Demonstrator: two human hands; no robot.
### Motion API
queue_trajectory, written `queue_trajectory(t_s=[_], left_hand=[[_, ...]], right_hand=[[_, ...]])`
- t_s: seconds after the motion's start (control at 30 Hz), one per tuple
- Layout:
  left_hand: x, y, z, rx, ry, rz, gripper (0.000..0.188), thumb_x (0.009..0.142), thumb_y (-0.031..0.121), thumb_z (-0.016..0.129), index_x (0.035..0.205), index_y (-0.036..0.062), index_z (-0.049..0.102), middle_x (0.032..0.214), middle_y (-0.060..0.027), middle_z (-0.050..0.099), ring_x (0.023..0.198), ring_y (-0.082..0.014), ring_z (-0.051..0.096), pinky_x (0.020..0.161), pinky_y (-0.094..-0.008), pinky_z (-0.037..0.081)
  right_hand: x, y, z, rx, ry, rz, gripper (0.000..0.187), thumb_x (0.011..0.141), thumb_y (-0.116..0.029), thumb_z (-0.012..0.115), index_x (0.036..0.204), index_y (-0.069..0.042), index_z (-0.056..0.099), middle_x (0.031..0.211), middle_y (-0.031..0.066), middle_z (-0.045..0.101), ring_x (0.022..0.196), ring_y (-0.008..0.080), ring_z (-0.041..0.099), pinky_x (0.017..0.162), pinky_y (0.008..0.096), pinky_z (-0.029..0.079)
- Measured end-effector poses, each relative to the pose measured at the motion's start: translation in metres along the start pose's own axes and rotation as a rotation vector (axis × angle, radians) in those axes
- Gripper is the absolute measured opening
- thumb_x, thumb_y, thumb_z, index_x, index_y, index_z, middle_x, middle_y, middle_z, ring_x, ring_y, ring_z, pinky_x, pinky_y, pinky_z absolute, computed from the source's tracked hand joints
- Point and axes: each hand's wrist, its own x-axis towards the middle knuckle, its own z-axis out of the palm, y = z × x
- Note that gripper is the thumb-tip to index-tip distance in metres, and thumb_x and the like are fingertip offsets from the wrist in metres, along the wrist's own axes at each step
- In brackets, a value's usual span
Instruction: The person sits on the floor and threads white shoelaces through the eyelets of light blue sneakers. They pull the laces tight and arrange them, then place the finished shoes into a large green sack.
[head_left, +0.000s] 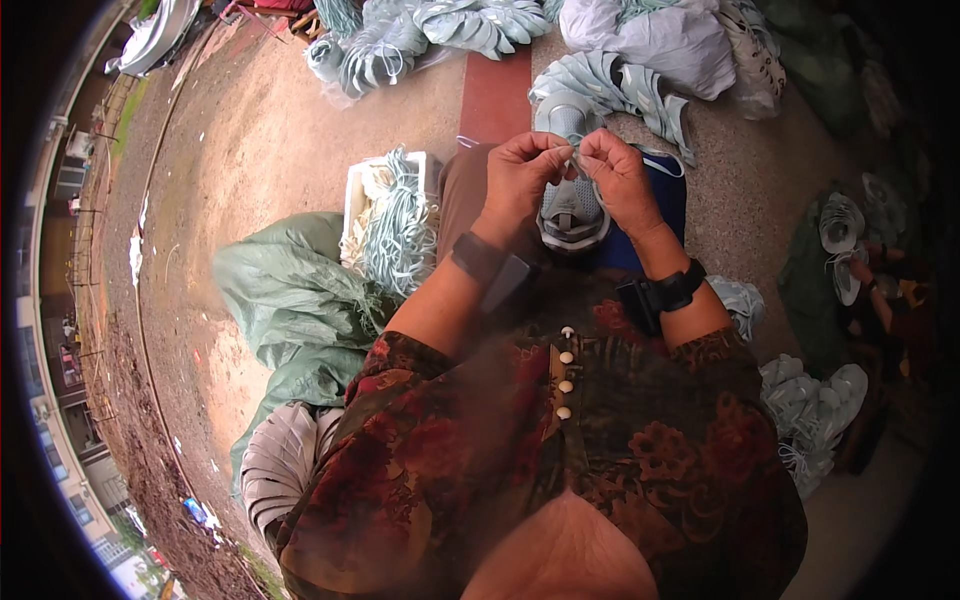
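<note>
A light grey-blue sneaker [572, 222] rests on my lap, its rounded toe pointing away from me. Over its lacing area my left hand [526, 176] and my right hand [619, 182] meet, thumbs and fingertips pinched together. Between them is a thin pale shoelace, mostly covered by the fingers. Both hands hide the middle of the shoe. Under the sneaker and to its right lies a dark blue cloth or pad [662, 205]. Each wrist wears a dark band.
At left stands a white box [352, 205] full of pale laces, beside a green sack [285, 270]. Stacked shoe uppers [620, 90] and a white bag [650, 45] lie ahead. Grey pieces [275, 465] sit at lower left. At right, another person's hands [870, 280] handle a shoe part.
</note>
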Motion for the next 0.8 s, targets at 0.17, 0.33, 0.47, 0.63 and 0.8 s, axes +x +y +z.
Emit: queue_trajectory(t_s=[0.17,0.33,0.47,0.63,0.8], left_hand=[[-0.004,0.006,0.002,0.081,-0.013,-0.023,0.011,0.081,0.007,0.064,0.089,-0.0011,0.066,0.076,-0.001,0.063,0.065,-0.0055,0.051,0.061,-0.0195,0.042],[-0.007,0.008,0.001,0.179,-0.061,0.007,0.012,0.082,0.007,0.064,0.09,-0.0002,0.068,0.078,0.0,0.063,0.067,-0.0047,0.05,0.062,-0.0193,0.041],[-0.009,0.008,-0.001,0.147,-0.109,0.059,0.01,0.081,0.007,0.064,0.089,0.0013,0.069,0.08,-0.0007,0.066,0.071,-0.0055,0.053,0.065,-0.0202,0.043],[-0.007,0.005,-0.008,0.171,-0.148,0.071,0.009,0.08,0.004,0.066,0.085,-0.0029,0.065,0.079,-0.0066,0.065,0.071,-0.0109,0.058,0.065,-0.0242,0.047],[-0.005,-0.021,-0.015,0.75,0.017,0.155,0.012,0.078,0.013,0.068,0.086,0.0034,0.067,0.079,-0.0054,0.066,0.073,-0.0118,0.06,0.07,-0.0245,0.046]], right_hand=[[-0.002,-0.007,-0.002,-0.066,-0.05,0.018,0.008,0.08,0.004,0.051,0.077,-0.002,0.047,0.068,0.0001,0.048,0.063,0.0083,0.049,0.059,0.0229,0.041],[-0.003,-0.008,-0.003,-0.12,-0.075,0.051,0.008,0.078,0.005,0.051,0.074,-0.002,0.048,0.066,0.0,0.048,0.062,0.0082,0.05,0.057,0.023,0.041],[-0.006,-0.008,-0.002,-0.089,-0.066,0.06,0.006,0.078,0.004,0.052,0.075,-0.001,0.05,0.067,0.0003,0.05,0.061,0.0074,0.051,0.056,0.0226,0.041],[-0.006,-0.009,-0.003,-0.155,-0.114,0.161,0.005,0.08,-0.001,0.053,0.079,0.0,0.058,0.063,-0.0002,0.052,0.057,0.0059,0.049,0.054,0.0224,0.04],[0.001,0.02,-0.021,-0.215,-0.068,0.292,0.01,0.081,-0.007,0.056,0.077,0.0,0.061,0.054,-0.001,0.049,0.051,0.0058,0.044,0.049,0.0245,0.036]])
